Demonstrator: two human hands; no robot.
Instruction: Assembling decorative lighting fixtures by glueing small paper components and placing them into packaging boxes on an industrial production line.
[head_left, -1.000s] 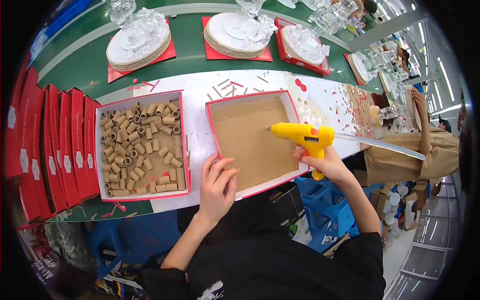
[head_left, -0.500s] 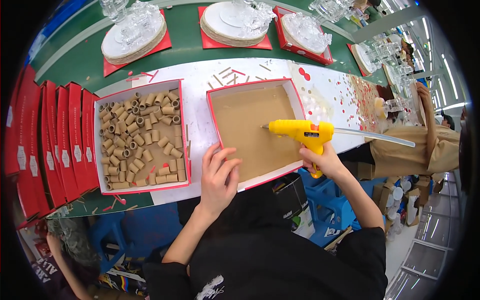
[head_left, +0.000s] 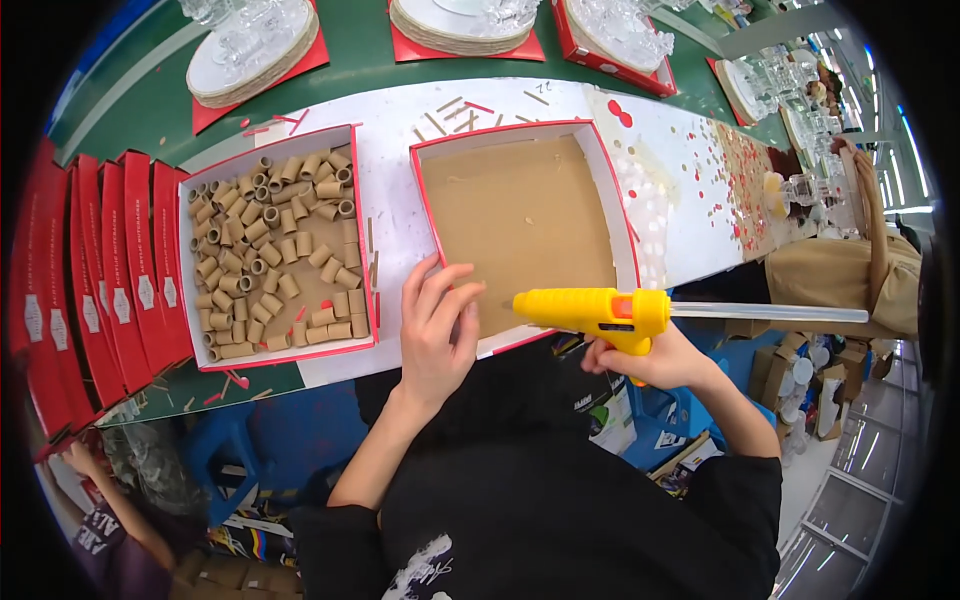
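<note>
My right hand (head_left: 668,358) grips a yellow glue gun (head_left: 580,308) by its handle. A long clear glue stick (head_left: 770,312) runs out of the gun's back to the right. The nozzle points left, above the near edge of an open red-rimmed box (head_left: 520,200) with white walls and a brown cardboard bottom. A small pale spot, probably glue, shows on that bottom. My left hand (head_left: 435,330) rests at the box's near left corner, fingers apart and reaching over the rim. To its left, another red-rimmed box (head_left: 365,250) holds many short cardboard tubes (head_left: 270,240).
Red boxes (head_left: 110,270) stand in a row at the left. Round boards with clear plastic pieces (head_left: 250,50) line the far side. Thin sticks (head_left: 465,115) and red bits (head_left: 615,110) lie on the white sheet (head_left: 690,220). A person in tan (head_left: 820,280) is at the right.
The glue gun has drawn back toward me from over the middle of the box and now lies more level. A pale spot shows where the nozzle was. My left hand stays at the corner.
</note>
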